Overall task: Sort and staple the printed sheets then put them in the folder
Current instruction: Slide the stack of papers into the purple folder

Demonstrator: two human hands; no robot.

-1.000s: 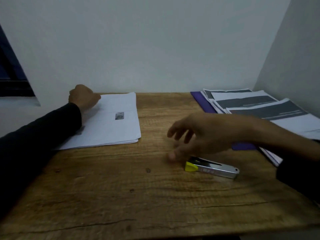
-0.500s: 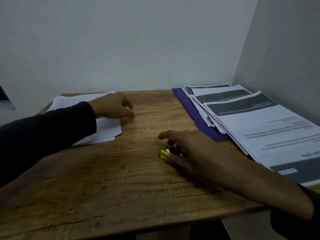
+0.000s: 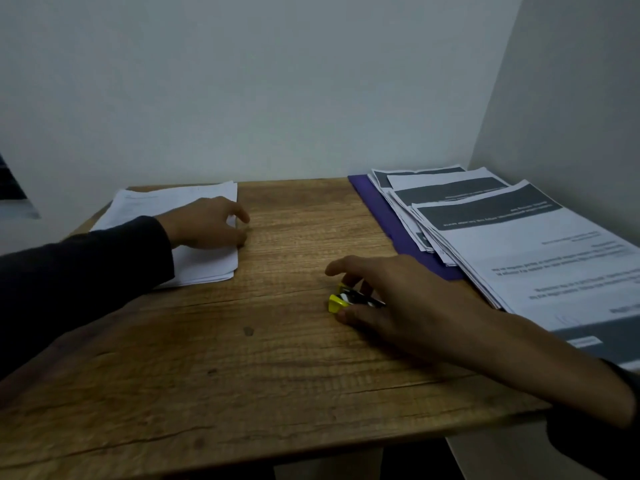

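Observation:
A stack of plain white sheets point(image 3: 202, 265) lies at the back left of the wooden table point(image 3: 277, 368). My left hand point(image 3: 204, 225) rests on the stack's right edge, with fingers and thumb curled round that edge. Near the table's middle lies a small stapler point(image 3: 337, 302) with a yellow tip, mostly covered by my right hand point(image 3: 401, 299). That hand's thumb and fingers curl round the stapler's sides. At the right, a purple folder point(image 3: 381, 216) lies under fanned printed sheets point(image 3: 526, 251) with dark header bands.
Walls close off the table at the back and the right. The printed sheets overhang the table's right side. Bare wood shows in the centre and along the front edge, where the table ends.
My left hand slid from the white stack's far left corner to its right edge. My right hand dropped onto the stapler and closed round it. The view swung rightward.

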